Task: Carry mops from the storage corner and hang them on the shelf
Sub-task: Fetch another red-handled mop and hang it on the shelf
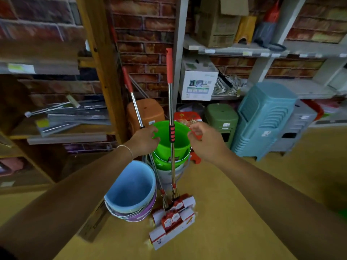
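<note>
**Storage corner: two mops, hands at the handles**

1. Left mop. Steel pole with red top grip, leaning toward 11 o'clock against the wooden post. Your left hand has its fingers curled round the pole at mid-height and grips it.

2. Right mop. Steel pole with red top grip and a red-and-black foam sleeve at mid-height, standing near upright at 12 o'clock. No hand touches it.

3. Your right hand. Just beside the right mop at its 3 o'clock, apart from the pole, fingers loosely curled, holding nothing.

4. Mop heads. Both rest on the floor at 6 o'clock, wrapped in white-and-red card sleeves, touching one another.

5. Green bucket. Top of a stack behind the poles, between your two hands.

6. Blue bucket. Nested in a purple one, at 7 o'clock from the green bucket, just beside the mop heads.

7. Shelf. Grey metal, at 1 o'clock, holding cardboard boxes; stacked plastic stools stand below it.
</note>
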`<control>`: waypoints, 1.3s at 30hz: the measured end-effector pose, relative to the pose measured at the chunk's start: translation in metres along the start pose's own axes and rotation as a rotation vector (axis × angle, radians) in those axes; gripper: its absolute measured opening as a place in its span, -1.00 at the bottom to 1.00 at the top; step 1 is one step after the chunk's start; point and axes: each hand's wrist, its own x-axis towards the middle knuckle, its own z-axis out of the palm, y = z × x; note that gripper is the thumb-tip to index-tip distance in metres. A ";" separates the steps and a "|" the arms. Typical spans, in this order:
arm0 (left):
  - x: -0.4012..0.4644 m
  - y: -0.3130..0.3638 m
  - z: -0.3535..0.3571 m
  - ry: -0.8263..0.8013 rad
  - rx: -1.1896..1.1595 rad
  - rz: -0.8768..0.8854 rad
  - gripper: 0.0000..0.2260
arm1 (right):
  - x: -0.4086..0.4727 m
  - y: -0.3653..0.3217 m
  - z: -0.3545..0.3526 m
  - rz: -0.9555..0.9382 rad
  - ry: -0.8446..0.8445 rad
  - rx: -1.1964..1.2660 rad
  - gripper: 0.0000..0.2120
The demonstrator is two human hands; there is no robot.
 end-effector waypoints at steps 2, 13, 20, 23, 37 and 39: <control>0.017 -0.011 -0.006 0.024 -0.021 -0.013 -0.66 | 0.025 0.000 0.013 0.013 -0.008 0.003 -0.68; 0.050 -0.091 -0.013 0.085 -0.187 -0.269 -0.64 | 0.110 0.005 0.096 0.047 -0.222 0.102 -0.66; 0.074 -0.097 0.020 0.130 -0.324 -0.386 -0.64 | 0.154 0.030 0.127 0.053 -0.331 0.169 -0.65; 0.085 -0.098 0.033 0.183 -0.296 -0.440 -0.68 | 0.177 0.044 0.140 0.032 -0.395 0.179 -0.65; 0.181 -0.132 0.053 0.198 -0.144 -0.426 -0.70 | 0.248 0.077 0.236 0.119 -0.478 0.204 -0.65; 0.198 -0.140 0.057 0.206 -0.167 -0.430 -0.67 | 0.261 0.081 0.250 0.163 -0.452 0.202 -0.65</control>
